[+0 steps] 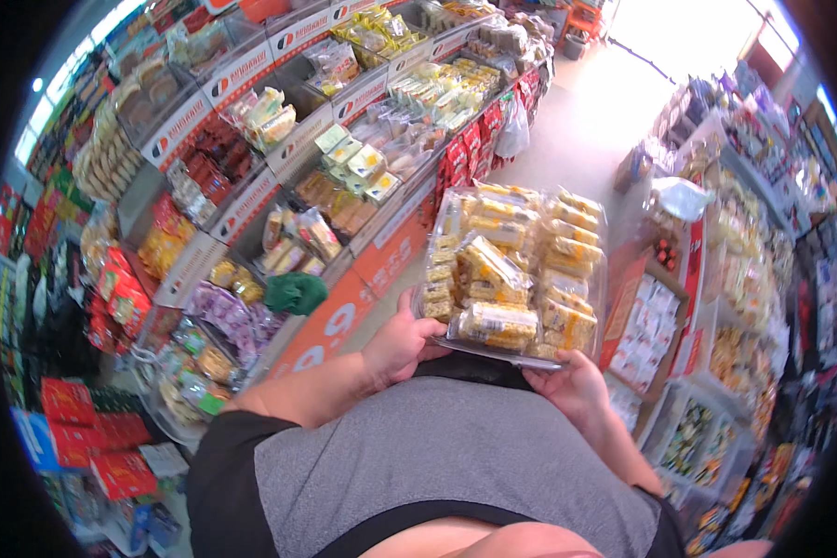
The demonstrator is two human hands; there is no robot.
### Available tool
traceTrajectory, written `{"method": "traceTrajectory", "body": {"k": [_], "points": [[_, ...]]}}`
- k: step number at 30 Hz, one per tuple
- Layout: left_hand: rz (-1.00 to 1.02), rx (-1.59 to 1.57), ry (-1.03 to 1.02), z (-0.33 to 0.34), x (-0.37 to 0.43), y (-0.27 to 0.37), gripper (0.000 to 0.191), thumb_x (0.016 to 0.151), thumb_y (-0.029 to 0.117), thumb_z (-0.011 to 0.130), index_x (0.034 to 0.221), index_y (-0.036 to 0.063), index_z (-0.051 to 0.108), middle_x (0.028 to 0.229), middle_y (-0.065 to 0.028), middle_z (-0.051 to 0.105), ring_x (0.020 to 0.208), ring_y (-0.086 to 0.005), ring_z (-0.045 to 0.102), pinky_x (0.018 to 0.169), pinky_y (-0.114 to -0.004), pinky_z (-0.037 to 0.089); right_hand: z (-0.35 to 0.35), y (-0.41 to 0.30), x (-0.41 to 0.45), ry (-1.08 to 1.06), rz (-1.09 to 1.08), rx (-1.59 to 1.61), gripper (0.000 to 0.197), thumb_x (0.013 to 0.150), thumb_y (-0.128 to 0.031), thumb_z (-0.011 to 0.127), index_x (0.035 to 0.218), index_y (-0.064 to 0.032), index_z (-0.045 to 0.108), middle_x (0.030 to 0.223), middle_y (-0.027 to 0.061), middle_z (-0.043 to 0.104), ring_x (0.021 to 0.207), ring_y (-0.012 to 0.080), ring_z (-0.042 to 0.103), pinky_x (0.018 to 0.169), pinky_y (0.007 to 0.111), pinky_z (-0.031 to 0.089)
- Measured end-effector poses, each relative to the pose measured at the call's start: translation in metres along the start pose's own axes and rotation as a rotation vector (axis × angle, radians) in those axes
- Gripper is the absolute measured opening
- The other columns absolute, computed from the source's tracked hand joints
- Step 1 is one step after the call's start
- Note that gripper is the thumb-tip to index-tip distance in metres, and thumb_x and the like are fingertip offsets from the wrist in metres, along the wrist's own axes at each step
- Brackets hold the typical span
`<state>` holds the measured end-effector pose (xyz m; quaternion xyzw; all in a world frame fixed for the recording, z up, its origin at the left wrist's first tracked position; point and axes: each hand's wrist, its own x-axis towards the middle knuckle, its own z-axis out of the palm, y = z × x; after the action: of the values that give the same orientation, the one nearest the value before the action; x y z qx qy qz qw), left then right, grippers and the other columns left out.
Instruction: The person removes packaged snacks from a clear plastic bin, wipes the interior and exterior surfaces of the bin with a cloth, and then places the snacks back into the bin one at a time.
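Note:
A clear plastic tray (492, 359) filled with wrapped yellow snack bars (499, 321) is held in front of my waist by both hands. My left hand (404, 342) grips its near left corner, thumb on the rim. At the near right corner, my right hand (572, 383) holds the edge, its fingers partly hidden under the tray. The bars lie in stacked rows, with a few loose and tilted on top.
Tiered shelf bins (345, 192) of packaged snacks run along the left. On the right stand an open cardboard box (662, 356) of packets and a clear plastic bin (701, 432). Red gift boxes (122, 474) lie at the lower left. An aisle floor (575, 118) stretches ahead.

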<state>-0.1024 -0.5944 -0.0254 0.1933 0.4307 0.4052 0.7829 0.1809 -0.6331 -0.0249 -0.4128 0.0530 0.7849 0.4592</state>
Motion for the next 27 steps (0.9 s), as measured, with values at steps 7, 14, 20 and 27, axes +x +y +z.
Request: {"method": "traceTrajectory", "body": {"k": [7, 14, 20, 27], "points": [[-0.052, 0.088, -0.01, 0.059, 0.083, 0.005, 0.072, 0.082, -0.003, 0.055, 0.142, 0.0182, 0.019, 0.127, -0.0096, 0.046, 0.11, -0.023, 0.053, 0.079, -0.04, 0.054, -0.014, -0.085, 0.019, 0.06, -0.021, 0.051, 0.048, 0.086, -0.01, 0.049, 0.131, 0.0037, 0.038, 0.128, 0.0234, 0.051, 0.119, 0.0382, 0.051, 0.105, 0.051, 0.04], [-0.148, 0.086, -0.065, 0.081, 0.172, 0.038, 0.077, 0.082, -0.002, 0.059, 0.143, 0.0211, 0.018, 0.122, -0.0105, 0.049, 0.096, -0.0234, 0.059, 0.073, -0.039, 0.056, 0.006, -0.147, 0.054, 0.035, -0.068, -0.003, 0.054, 0.086, -0.011, 0.048, 0.136, 0.0048, 0.031, 0.134, 0.0267, 0.044, 0.126, 0.0418, 0.043, 0.112, 0.051, 0.034], [-0.114, 0.037, -0.229, 0.089, 0.272, 0.094, 0.079, 0.081, -0.007, 0.057, 0.144, 0.0168, 0.015, 0.125, -0.0128, 0.047, 0.104, -0.0262, 0.059, 0.079, -0.04, 0.058, 0.072, -0.196, 0.106, 0.076, -0.252, -0.049, 0.055, 0.087, -0.011, 0.048, 0.137, 0.0018, 0.031, 0.134, 0.0243, 0.045, 0.125, 0.039, 0.045, 0.111, 0.051, 0.034], [-0.049, 0.15, -0.202, 0.097, 0.332, 0.199, 0.082, 0.078, -0.008, 0.057, 0.145, 0.0147, 0.015, 0.123, -0.0154, 0.048, 0.101, -0.0278, 0.06, 0.075, -0.04, 0.059, 0.14, -0.255, 0.173, 0.078, -0.264, -0.02, 0.06, 0.082, -0.014, 0.057, 0.139, -0.0044, 0.038, 0.133, 0.0201, 0.051, 0.121, 0.0363, 0.05, 0.108, 0.049, 0.038]]}}
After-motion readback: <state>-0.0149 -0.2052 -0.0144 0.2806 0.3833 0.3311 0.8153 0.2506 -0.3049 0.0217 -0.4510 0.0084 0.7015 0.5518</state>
